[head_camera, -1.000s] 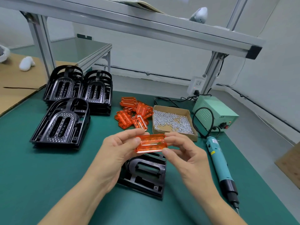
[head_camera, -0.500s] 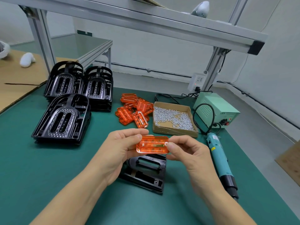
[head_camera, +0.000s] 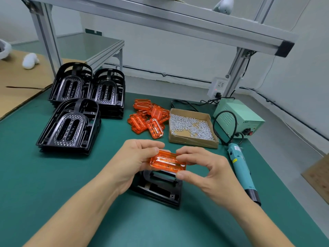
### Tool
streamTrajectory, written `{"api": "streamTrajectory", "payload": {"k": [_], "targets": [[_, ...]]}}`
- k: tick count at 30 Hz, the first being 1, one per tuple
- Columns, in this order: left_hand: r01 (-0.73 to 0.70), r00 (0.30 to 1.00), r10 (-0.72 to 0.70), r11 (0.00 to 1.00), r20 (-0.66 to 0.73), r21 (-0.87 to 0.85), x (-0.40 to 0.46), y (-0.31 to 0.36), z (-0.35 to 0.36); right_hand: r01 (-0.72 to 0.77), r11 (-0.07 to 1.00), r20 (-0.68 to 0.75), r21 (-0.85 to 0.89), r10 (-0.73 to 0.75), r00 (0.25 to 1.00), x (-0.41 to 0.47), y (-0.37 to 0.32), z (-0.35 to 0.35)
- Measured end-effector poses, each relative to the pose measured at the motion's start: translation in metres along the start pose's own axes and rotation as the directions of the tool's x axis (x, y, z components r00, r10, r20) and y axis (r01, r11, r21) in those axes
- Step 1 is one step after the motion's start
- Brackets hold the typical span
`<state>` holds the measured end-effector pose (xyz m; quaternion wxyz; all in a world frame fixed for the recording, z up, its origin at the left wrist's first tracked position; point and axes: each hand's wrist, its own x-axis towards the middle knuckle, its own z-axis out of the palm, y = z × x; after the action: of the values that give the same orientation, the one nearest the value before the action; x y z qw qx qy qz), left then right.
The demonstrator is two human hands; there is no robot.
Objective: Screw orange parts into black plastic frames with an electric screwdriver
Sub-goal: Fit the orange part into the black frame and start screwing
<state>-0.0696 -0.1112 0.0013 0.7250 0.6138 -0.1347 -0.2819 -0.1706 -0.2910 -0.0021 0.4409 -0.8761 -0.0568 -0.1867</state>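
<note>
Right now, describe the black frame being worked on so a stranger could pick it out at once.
Start at the green mat and find the two hands holding an orange part near its front. The black frame lies flat on the mat directly beneath them. Unlike the stacked frames at the back left, it lies alone.

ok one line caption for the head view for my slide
Both hands hold an orange part above a black frame; the electric screwdriver lies unused alongside.
</note>
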Motion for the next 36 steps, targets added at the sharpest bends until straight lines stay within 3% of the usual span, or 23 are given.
{"api": "streamTrajectory", "payload": {"k": [4, 6, 9, 13, 19, 24, 30, 36], "targets": [[-0.015, 1.0, 0.016, 1.0, -0.005, 0.017, 0.001, -0.002, -0.001, 0.172, 0.955, 0.002, -0.242, -0.177, 0.984, 0.001, 0.005, 0.003], [-0.107, 0.989, 0.12, 0.983, -0.08, 0.15, 0.005, -0.005, -0.007, 0.176, 0.95, -0.004, -0.257, -0.183, 0.983, 0.001, 0.012, 0.006], [-0.205, 0.941, 0.315, 0.821, -0.125, 0.533, 0.007, -0.012, -0.026, 0.051, 0.988, 0.013, -0.145, -0.05, 0.999, 0.0, 0.023, 0.011], [-0.148, 0.962, 0.27, 0.645, -0.043, 0.75, 0.003, -0.027, -0.038, 0.006, 0.992, 0.065, -0.129, 0.003, 0.998, -0.005, 0.037, 0.019], [-0.156, 0.947, 0.32, 0.546, -0.033, 0.823, 0.0, -0.031, -0.04, 0.041, 0.979, 0.142, -0.201, -0.013, 0.99, -0.005, 0.041, 0.023], [-0.167, 0.937, 0.348, 0.519, -0.029, 0.838, -0.008, -0.036, -0.042, 0.127, 0.913, 0.206, -0.387, -0.049, 0.977, -0.006, 0.036, 0.021], [-0.154, 0.927, 0.373, 0.448, -0.028, 0.881, -0.011, -0.037, -0.042, 0.006, 0.936, 0.217, -0.351, 0.075, 0.973, -0.002, 0.035, 0.02], [-0.162, 0.906, 0.422, 0.395, -0.022, 0.904, -0.015, -0.042, -0.043, -0.069, 0.947, 0.126, -0.314, 0.114, 0.986, -0.004, 0.034, 0.016]]}}
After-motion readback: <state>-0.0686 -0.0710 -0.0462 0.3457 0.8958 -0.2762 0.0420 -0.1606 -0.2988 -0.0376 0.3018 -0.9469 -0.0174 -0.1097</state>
